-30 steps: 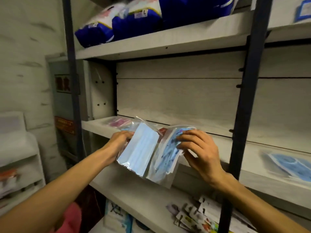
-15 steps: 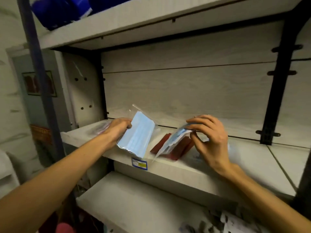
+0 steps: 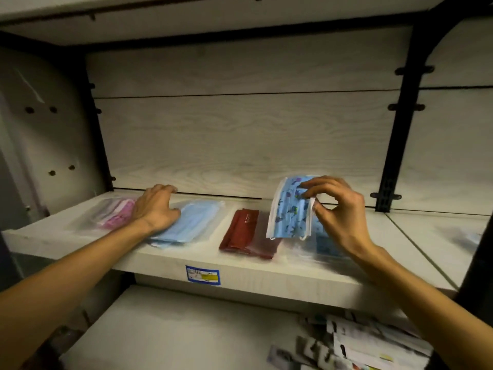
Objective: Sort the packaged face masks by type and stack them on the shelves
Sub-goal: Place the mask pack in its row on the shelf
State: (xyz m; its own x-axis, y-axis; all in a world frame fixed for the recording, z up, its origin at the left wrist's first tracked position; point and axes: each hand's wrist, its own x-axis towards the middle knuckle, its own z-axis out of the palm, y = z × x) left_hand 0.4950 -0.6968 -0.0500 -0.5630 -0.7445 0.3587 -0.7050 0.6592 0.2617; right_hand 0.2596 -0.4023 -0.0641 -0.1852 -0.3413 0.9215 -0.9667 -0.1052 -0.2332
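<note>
On the middle shelf (image 3: 165, 260) lie packs of masks side by side: a pink pack (image 3: 114, 213) at the left, a plain light-blue pack (image 3: 190, 222), a dark red pack (image 3: 244, 232), and a patterned blue pack (image 3: 324, 243) in clear wrap further right. My left hand (image 3: 156, 206) rests flat on the left end of the light-blue pack, fingers spread. My right hand (image 3: 337, 206) pinches a blue patterned mask pack (image 3: 290, 209) by its right edge and holds it upright above the shelf, over the patterned pack lying there.
A blue and yellow price label (image 3: 203, 275) sticks to the shelf's front edge. Black uprights (image 3: 397, 145) stand at the right. Several small printed packets (image 3: 354, 345) lie on the lower shelf at the right. Another bluish pack (image 3: 469, 237) lies far right.
My left hand has laid the plain light-blue pack flat on the shelf and now rests on it. My right hand has carried the patterned pack right, past the red pack. The view moved closer.
</note>
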